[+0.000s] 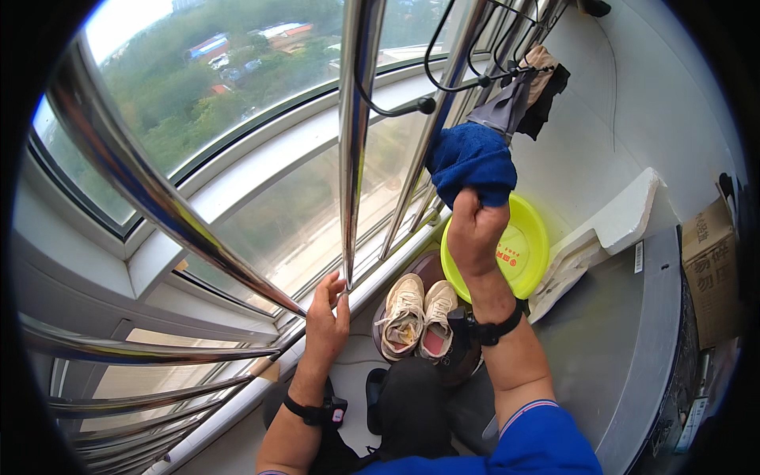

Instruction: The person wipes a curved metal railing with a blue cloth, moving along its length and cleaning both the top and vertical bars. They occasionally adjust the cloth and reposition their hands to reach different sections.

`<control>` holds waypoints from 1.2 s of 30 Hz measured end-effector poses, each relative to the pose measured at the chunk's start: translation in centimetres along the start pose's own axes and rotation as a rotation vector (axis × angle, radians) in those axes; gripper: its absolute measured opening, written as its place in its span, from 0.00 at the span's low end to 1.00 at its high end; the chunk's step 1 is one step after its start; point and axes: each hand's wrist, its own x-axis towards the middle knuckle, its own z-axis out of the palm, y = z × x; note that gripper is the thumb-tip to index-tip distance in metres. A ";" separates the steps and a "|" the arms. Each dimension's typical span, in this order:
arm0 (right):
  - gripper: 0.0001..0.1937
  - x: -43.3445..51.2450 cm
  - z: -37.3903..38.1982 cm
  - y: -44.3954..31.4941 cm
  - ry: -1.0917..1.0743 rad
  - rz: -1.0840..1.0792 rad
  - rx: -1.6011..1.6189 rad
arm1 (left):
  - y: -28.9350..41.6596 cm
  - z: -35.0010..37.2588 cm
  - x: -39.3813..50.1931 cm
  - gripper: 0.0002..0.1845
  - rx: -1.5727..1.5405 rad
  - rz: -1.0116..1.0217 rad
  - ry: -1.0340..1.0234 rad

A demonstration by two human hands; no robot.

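Observation:
A blue towelling cloth (pixel 473 159) is bunched in my right hand (pixel 478 234), whose fingers are closed in a fist around its lower end. The cloth is in front of the upright metal bars, above a yellow-green plastic basin (pixel 525 237). My left hand (pixel 325 323) is at the foot of an upright polished metal railing bar (pixel 354 148), thumb and fingers close about its lower end. Whether they grip the bar cannot be told from this angle. Between my hands, a pair of worn light sneakers (pixel 405 317) rests on a dark brown rounded object.
Black hooks (pixel 424 105) stick out from the railing, with grey, beige and black cloths (pixel 510 101) hanging farther along. At right lean a white foam piece (pixel 617 217), a large grey panel (pixel 594 332) and a cardboard box (pixel 709 267) bearing writing. Windows (pixel 237 89) stand behind the bars.

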 end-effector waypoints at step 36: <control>0.11 0.0 0.8 -21.0 0.131 0.328 0.579 | 30.8 -10.8 5.9 0.35 0.147 0.601 0.325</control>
